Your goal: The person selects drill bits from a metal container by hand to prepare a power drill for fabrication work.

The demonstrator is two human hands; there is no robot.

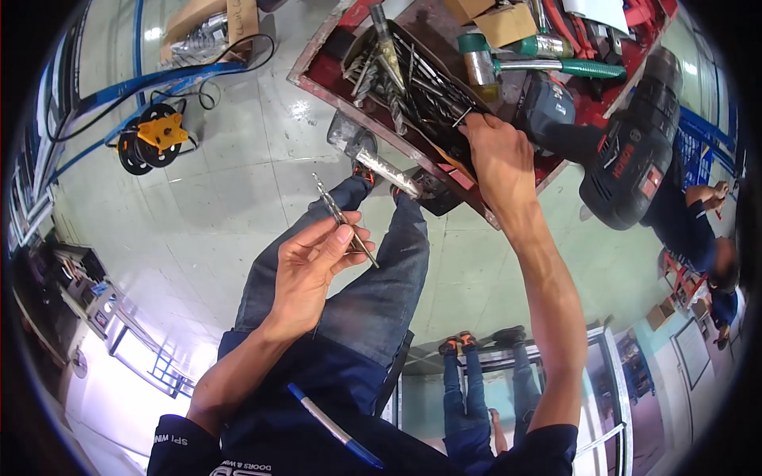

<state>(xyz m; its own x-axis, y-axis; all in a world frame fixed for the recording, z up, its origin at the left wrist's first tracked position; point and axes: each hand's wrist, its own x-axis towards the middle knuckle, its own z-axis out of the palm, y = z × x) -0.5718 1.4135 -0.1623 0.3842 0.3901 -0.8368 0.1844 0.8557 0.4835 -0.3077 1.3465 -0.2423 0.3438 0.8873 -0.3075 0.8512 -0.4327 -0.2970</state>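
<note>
Metal drill bits (327, 196) are pinched between the thumb and fingers of my left hand (317, 258), over my legs. My right hand (498, 155) reaches into the red tool tray (317, 75), at the near side of a bin packed with drill bits (413, 75). Its fingers are bent around the end of a thin metal bit; how firmly they hold it is unclear. Just right of that hand sits a black Bosch drill (631, 159). A green-handled hammer (556, 67) lies farther back in the tray.
A yellow and black cable reel (159, 135) stands on the floor at left, near a cardboard box (238, 28) of metal parts. A metal post and base (389, 170) support the tray. Other people (690, 230) are at right and lower right (464, 397).
</note>
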